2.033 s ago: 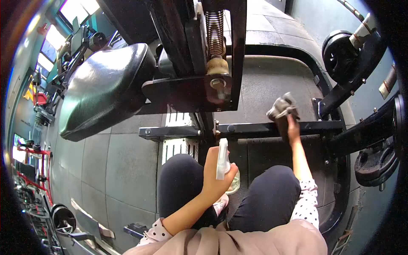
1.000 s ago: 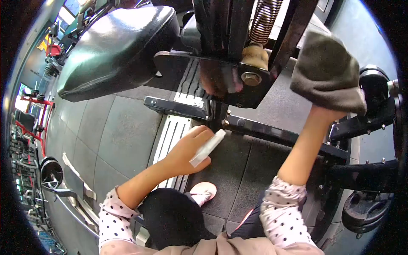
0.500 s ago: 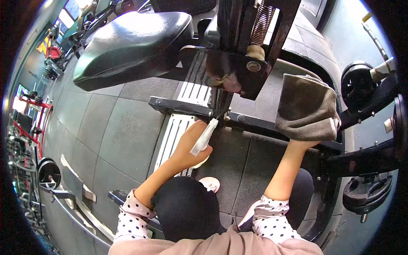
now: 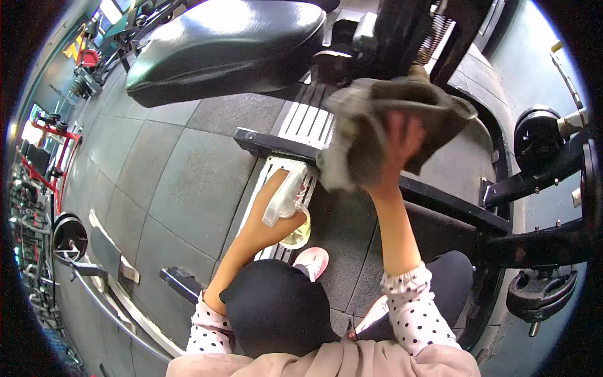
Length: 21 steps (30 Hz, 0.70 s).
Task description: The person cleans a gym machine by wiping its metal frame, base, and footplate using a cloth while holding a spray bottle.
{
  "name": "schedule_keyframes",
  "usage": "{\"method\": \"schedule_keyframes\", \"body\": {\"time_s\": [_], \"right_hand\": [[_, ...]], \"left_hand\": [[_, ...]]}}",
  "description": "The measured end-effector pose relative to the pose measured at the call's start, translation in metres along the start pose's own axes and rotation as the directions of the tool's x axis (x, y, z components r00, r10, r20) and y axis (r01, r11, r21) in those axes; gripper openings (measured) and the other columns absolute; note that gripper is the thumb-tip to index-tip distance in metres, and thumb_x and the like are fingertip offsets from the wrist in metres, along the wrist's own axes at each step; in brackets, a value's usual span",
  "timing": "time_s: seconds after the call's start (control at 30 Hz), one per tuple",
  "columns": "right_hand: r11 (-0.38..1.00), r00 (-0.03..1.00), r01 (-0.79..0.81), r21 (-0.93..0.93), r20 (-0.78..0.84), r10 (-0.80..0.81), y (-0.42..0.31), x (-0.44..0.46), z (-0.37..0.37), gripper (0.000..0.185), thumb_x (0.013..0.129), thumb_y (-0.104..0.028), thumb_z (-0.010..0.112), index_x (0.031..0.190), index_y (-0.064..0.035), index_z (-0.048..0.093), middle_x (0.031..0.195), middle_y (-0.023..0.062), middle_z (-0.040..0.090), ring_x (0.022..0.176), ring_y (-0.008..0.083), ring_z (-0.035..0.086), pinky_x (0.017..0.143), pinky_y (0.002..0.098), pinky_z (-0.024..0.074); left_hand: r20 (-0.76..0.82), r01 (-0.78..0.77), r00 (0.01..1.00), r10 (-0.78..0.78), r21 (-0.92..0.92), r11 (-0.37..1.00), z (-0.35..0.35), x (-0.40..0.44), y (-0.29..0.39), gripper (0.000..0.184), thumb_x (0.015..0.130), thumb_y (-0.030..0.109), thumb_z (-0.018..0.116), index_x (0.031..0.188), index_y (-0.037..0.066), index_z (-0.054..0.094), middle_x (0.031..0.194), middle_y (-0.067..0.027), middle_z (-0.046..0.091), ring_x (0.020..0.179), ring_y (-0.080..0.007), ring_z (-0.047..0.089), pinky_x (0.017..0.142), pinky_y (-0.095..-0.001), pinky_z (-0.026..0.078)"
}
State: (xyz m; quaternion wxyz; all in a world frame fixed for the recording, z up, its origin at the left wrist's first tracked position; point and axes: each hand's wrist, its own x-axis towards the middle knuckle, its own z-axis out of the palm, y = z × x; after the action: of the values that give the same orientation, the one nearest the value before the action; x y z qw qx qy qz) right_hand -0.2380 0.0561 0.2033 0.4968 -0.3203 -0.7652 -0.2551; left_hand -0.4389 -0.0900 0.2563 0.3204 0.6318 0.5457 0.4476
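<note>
Head view: the right hand (image 4: 397, 147) holds the cloth (image 4: 367, 129) near the black beam (image 4: 452, 205); I judge it soft, light, best bunched. The left hand (image 4: 260, 226) grips the spray bottle (image 4: 287, 196), maybe slippery, at its neck.

Sleeves: white, scattered with round black dots, both ending partway along the forearm. Right sleeve (image 4: 422, 323) bunched into a ruffled, gathered cuff (image 4: 407, 281); left sleeve (image 4: 210, 332) shows the same spotted cloth (less of it in sight). Over the upper body, a plain beige top (image 4: 308, 363), soft fabric, folds at the front. Trousers (image 4: 276, 308) very dark, close to black, smooth, rounded over the knees. One shoe (image 4: 314, 261) visible below the left knee: pale pink, rounded toe.
</note>
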Motion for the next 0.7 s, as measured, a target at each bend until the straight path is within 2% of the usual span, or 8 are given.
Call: {"method": "schedule_keyframes", "body": {"time_s": [0.07,0.13,0.2,0.3,0.4,0.53,0.63,0.7], "right_hand": [[0.953,0.969,0.158,-0.257,0.228,-0.099,0.002,-0.011,0.037,0.069,0.082,-0.056,0.057,0.129,-0.0065,0.055,0.153,0.0137,0.030,0.134,0.0418,0.028,0.109,0.0616,0.0105],[0.985,0.977,0.093,-0.142,0.204,-0.062,0.002,-0.046,0.066,0.057,0.082,-0.043,0.063,0.128,-0.0090,0.056,0.149,0.0136,0.034,0.135,0.0448,0.027,0.108,0.0594,0.0169],[0.995,0.950,-0.080,0.062,0.308,0.058,-0.011,-0.066,0.063,0.050,0.084,-0.034,0.063,0.126,-0.0089,0.058,0.141,0.0134,0.043,0.131,0.0421,0.034,0.108,0.0554,0.0227],[0.874,0.853,-0.371,0.313,0.487,0.188,-0.028,-0.093,0.060,0.040,0.085,-0.020,0.063,0.123,-0.0088,0.060,0.130,0.0133,0.056,0.125,0.0381,0.046,0.107,0.0494,0.0314],[0.886,0.834,-0.378,0.268,0.513,0.201,-0.035,-0.120,0.068,0.041,0.091,-0.025,0.053,0.129,-0.0104,0.056,0.134,0.0156,0.053,0.128,0.0372,0.045,0.111,0.0504,0.0279],[0.924,0.819,-0.325,0.199,0.549,0.170,-0.029,-0.118,0.057,0.047,0.088,-0.028,0.058,0.131,-0.0105,0.055,0.136,0.0126,0.053,0.129,0.0361,0.044,0.112,0.0507,0.0262],[0.976,0.846,-0.216,0.011,0.501,0.181,-0.030,-0.100,0.054,0.050,0.084,-0.028,0.060,0.132,-0.0118,0.055,0.138,0.0108,0.051,0.132,0.0341,0.041,0.112,0.0507,0.0260],[0.988,0.900,-0.152,-0.003,0.413,0.140,-0.027,-0.068,0.049,0.051,0.086,-0.032,0.057,0.132,-0.0115,0.054,0.143,0.0114,0.046,0.134,0.0363,0.038,0.110,0.0526,0.0269]], "left_hand": [[-0.033,0.045,0.998,-0.047,-0.077,0.996,-0.006,-0.003,-0.002,0.039,0.065,0.004,0.063,0.103,0.001,0.053,0.094,-0.0167,0.052,0.087,-0.0345,0.054,0.079,-0.0369,0.044],[-0.047,0.003,0.999,-0.003,0.012,1.000,-0.012,-0.001,0.001,0.038,0.065,0.002,0.062,0.102,0.000,0.054,0.094,-0.0175,0.053,0.087,-0.0361,0.054,0.078,-0.0371,0.045],[-0.055,-0.095,0.993,0.102,0.114,0.989,-0.014,0.000,0.001,0.038,0.065,0.002,0.062,0.102,-0.001,0.054,0.094,-0.0179,0.053,0.087,-0.0370,0.054,0.078,-0.0377,0.045],[-0.051,-0.108,0.992,0.112,0.088,0.990,-0.017,0.000,0.001,0.040,0.064,0.001,0.061,0.104,-0.001,0.055,0.095,-0.0185,0.054,0.088,-0.0384,0.054,0.078,-0.0391,0.046],[0.025,-0.135,0.991,0.133,0.048,0.990,-0.018,-0.003,0.000,0.039,0.065,0.000,0.060,0.103,0.000,0.056,0.094,-0.0182,0.054,0.087,-0.0382,0.055,0.076,-0.0397,0.046],[0.143,-0.130,0.982,0.120,0.065,0.989,-0.020,-0.003,0.005,0.035,0.065,0.000,0.060,0.099,0.000,0.055,0.090,-0.0168,0.053,0.084,-0.0378,0.054,0.074,-0.0405,0.046],[0.148,-0.171,0.976,0.161,0.055,0.984,-0.017,-0.003,0.000,0.034,0.064,0.001,0.061,0.097,0.000,0.055,0.089,-0.0161,0.053,0.082,-0.0377,0.053,0.074,-0.0414,0.046],[0.159,-0.199,0.969,0.187,0.059,0.978,-0.016,0.000,0.000,0.035,0.064,0.000,0.061,0.098,0.000,0.055,0.091,-0.0167,0.054,0.084,-0.0373,0.054,0.074,-0.0405,0.046]]}}
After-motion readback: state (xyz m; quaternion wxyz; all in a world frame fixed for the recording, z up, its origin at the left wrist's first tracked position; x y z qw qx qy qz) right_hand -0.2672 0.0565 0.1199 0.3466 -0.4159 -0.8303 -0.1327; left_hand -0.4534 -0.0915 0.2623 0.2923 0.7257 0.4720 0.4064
